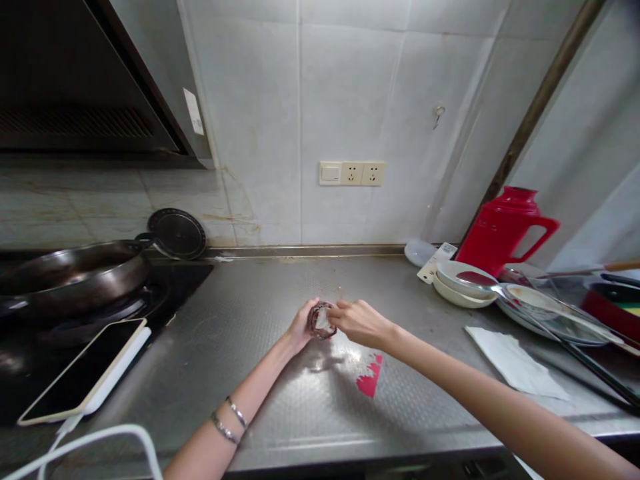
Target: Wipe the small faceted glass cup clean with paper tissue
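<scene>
Near the middle of the metal counter (240, 373), my left hand (301, 327) is wrapped round a small dark brown, round-rimmed object (321, 320) with something whitish inside. The fingers of my right hand (350, 319) are pressed together at its right edge and opening; whatever they pinch is too small to make out. A torn pink-red scrap (370, 378) lies on the counter below my right hand.
On the left, a pan (75, 277) sits on the black stove, with a phone (85, 373) on a white block in front. At right are stacked bowls (463, 287), a red thermos (500, 230), plates with utensils and a white napkin (515, 360).
</scene>
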`<state>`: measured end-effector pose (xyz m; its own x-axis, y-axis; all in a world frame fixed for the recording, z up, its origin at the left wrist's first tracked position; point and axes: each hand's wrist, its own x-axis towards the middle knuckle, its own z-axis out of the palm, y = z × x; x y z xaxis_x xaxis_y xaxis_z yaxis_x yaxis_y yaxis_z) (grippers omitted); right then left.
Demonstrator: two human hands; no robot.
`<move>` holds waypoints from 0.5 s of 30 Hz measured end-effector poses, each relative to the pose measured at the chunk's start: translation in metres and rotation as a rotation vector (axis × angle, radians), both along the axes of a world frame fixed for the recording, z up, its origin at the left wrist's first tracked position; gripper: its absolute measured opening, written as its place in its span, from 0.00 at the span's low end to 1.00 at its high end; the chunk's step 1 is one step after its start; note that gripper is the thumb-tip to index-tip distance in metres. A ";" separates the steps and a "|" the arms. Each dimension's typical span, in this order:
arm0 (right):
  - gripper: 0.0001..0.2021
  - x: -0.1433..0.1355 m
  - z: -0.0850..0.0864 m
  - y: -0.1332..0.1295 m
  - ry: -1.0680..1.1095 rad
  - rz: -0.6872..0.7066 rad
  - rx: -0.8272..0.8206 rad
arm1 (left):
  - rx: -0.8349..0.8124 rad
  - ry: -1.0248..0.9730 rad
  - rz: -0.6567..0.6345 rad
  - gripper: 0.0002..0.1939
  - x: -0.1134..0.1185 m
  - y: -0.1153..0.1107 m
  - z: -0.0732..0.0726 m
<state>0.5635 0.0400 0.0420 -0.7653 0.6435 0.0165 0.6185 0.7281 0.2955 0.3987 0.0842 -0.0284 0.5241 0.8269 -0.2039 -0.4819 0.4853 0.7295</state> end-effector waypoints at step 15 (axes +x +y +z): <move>0.12 -0.059 -0.061 -0.024 0.782 -0.558 -0.086 | 0.102 -0.107 0.269 0.19 0.001 -0.005 0.003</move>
